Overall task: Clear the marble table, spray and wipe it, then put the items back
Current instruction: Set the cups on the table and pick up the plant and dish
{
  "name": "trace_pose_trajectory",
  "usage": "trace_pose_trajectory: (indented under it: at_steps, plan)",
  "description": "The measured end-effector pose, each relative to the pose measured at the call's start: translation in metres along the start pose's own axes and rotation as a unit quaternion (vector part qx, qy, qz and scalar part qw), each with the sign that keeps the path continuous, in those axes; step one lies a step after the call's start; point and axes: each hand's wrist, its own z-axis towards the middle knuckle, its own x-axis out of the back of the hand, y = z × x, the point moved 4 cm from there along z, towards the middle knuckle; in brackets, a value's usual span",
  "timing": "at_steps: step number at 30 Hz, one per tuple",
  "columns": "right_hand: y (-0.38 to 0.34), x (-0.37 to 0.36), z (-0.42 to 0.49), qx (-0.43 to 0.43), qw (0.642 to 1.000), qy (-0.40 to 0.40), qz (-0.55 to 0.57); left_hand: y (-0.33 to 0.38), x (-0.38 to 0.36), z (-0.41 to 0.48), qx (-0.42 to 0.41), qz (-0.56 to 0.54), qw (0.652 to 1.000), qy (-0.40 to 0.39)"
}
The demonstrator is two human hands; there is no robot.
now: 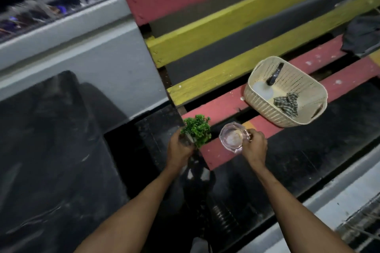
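Desk (339, 80), slatted seat. Front red slat is bare between glass jug (234, 139) and basket (267, 107), and bare again right of the basket. Left end is crowded: left grip (178, 148) round the plant (197, 127), right grip (255, 146) on the jug, a narrow gap between them. Basket straddles the seat slats mid-desk. Backrest (226, 35) walls off the far side. Dark cloth (362, 35) is heaped at the far right end.
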Motion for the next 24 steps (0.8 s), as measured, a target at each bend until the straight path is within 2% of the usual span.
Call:
trace_pose_trajectory:
  at_steps: [4, 7, 11, 15, 19, 24]
  plan:
    - [-0.078, 0.023, -0.073, 0.062, 0.997, 0.001, 0.039, 0.065, 0.104, -0.027, -0.031, -0.015, 0.999, 0.032]
    - [-0.145, 0.017, -0.142, 0.110, 0.992, -0.022, 0.060, 0.095, 0.212, -0.059, -0.065, -0.024, 0.996, 0.054]
    - [-0.217, -0.015, -0.246, 0.151, 0.981, -0.097, 0.080, 0.098, 0.356, -0.101, -0.078, -0.001, 0.994, 0.076]
    - [-0.275, -0.081, -0.385, 0.163, 0.971, -0.151, 0.091, 0.062, 0.514, -0.152, -0.075, 0.008, 0.989, 0.125]
    - [-0.300, -0.158, -0.506, 0.127, 0.969, -0.192, 0.088, 0.027, 0.631, -0.185, -0.048, 0.020, 0.986, 0.156]
    - [-0.311, -0.237, -0.600, 0.027, 0.970, -0.226, 0.089, -0.007, 0.700, -0.195, -0.031, 0.061, 0.986, 0.154]
